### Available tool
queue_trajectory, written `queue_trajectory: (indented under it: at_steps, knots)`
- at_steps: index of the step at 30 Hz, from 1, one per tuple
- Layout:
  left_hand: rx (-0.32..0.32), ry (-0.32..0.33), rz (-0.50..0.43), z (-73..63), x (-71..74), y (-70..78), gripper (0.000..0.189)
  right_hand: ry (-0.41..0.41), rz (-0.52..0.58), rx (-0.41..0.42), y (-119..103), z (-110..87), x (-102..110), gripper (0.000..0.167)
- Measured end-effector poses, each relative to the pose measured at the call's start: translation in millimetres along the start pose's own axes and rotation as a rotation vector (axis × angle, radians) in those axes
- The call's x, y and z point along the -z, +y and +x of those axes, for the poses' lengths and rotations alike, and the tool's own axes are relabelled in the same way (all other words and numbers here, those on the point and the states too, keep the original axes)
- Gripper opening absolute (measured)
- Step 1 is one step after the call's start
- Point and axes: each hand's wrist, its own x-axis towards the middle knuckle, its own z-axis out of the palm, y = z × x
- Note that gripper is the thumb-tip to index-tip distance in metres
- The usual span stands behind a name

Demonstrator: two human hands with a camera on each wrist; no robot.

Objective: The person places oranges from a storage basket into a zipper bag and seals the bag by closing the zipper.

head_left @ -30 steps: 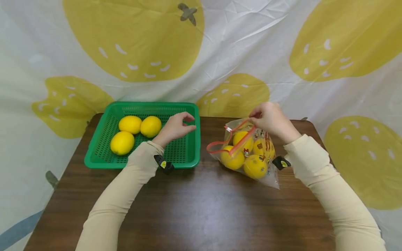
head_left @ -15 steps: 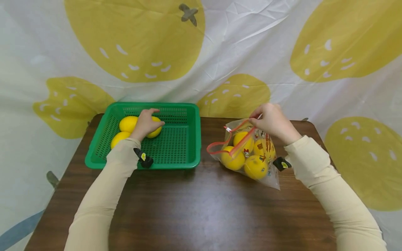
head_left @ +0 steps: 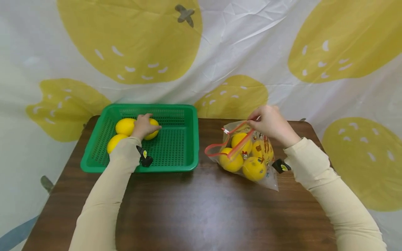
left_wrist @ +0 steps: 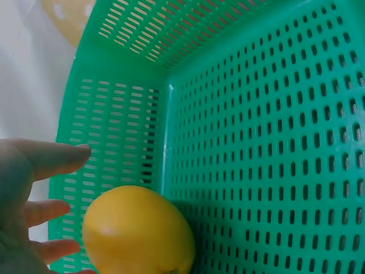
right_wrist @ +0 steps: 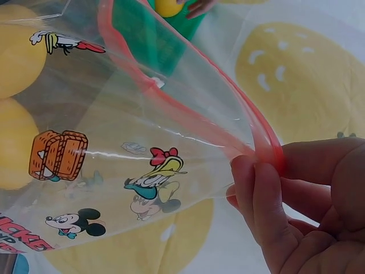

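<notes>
My left hand [head_left: 143, 126] is inside the green plastic basket [head_left: 195, 139], at the rightmost of three lemons [head_left: 153, 129]. In the left wrist view its fingers [left_wrist: 51, 157] are spread beside this lemon [left_wrist: 140, 231], not wrapped round it. The other lemons, one at the back [head_left: 125, 126] and one in front [head_left: 114, 142], lie to the left, partly behind the hand and sleeve. With thumb and fingers my right hand [head_left: 272, 123] pinches the red-edged mouth of a clear zip bag [right_wrist: 268, 151]. Several lemons [head_left: 253, 169] sit in the bag, whose mouth gapes toward the basket.
Basket and bag stand side by side on a dark wooden table [head_left: 201, 209], with a strip of bare wood between them. A white cloth with yellow fruit prints [head_left: 232, 42] hangs right behind the table. A white slider [head_left: 225, 131] sits on the bag's red zip.
My left hand has moved left from above the basket's right part down to the rightmost lemon. The right hand keeps its pinch on the bag. The head view has shifted slightly.
</notes>
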Motion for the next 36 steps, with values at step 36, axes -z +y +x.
queue_trajectory:
  at_steps: [36]
  knots:
    - [0.135, -0.238, 0.072, -3.2, -0.7, -3.8, 0.068, -0.022, 0.001, 0.008, -8.0, -1.5, -0.6, 0.014]
